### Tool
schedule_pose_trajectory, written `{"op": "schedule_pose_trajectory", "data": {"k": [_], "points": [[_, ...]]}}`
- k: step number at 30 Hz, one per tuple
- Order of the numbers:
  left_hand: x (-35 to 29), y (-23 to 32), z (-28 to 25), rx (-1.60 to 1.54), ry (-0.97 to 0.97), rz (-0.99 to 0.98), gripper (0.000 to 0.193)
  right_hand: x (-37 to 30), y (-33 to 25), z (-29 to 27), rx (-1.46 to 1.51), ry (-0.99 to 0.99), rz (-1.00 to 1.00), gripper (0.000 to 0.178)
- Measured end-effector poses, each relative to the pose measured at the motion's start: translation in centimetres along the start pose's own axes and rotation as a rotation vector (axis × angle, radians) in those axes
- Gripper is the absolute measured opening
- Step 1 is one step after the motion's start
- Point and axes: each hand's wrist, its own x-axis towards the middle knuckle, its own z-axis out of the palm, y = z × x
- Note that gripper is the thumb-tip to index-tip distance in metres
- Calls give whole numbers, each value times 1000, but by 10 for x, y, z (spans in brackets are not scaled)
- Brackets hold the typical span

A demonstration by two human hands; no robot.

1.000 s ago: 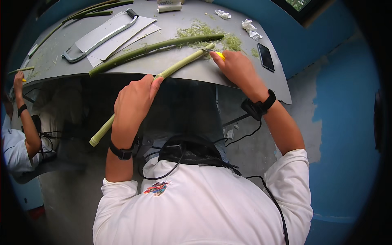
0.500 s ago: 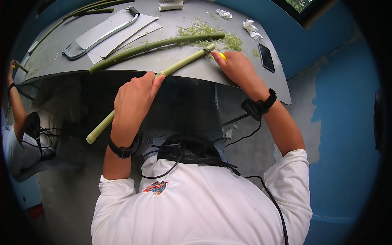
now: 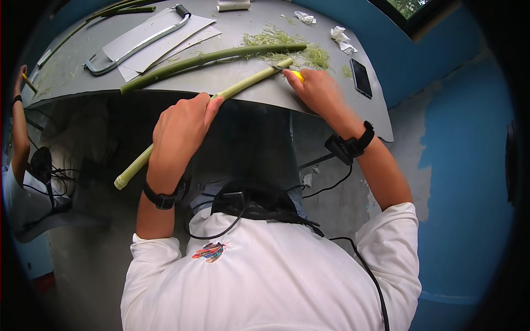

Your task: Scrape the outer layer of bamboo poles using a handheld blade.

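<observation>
My left hand (image 3: 181, 127) is closed around a pale, peeled bamboo stick (image 3: 248, 83). The stick slants from the lower left up over the table edge, its far end above the tabletop. In my right hand (image 3: 317, 94) is a yellow-handled knife (image 3: 298, 75), mostly covered by my fingers. Its small dark blade meets the stick near the far end. Just beyond lies an unpeeled green bamboo stick (image 3: 212, 57), with a heap of green shavings (image 3: 270, 37) behind its right end.
On the grey table (image 3: 232, 26) are a hacksaw (image 3: 138, 48) on white sheets (image 3: 165, 52), a phone (image 3: 361, 78), crumpled tissues (image 3: 342, 39) and more green stalks (image 3: 127, 10). Another person (image 3: 33, 185) works at the far left. A blue wall (image 3: 458, 182) stands to the right.
My left hand and the stick's lower end have shifted slightly to the left and up. The blade stays near the far end. At the far left, the other person's arm has risen.
</observation>
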Motion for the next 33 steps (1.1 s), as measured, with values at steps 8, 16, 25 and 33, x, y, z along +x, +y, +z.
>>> {"op": "schedule_pose_trajectory", "data": {"k": [8,16,25,33], "points": [[4,-16,6,-80,-20,8,61,-11,-29,2,170,-46,-61,78],[7,-14,0,-80,-57,-2,66,-16,-45,-6,106,-53,-75,75],[7,-10,1,-74,-71,-16,69,11,29,7,0,-1,76,77],[11,-28,8,-270,-95,-17,71,-11,-55,-13,154,-22,-100,72]]}}
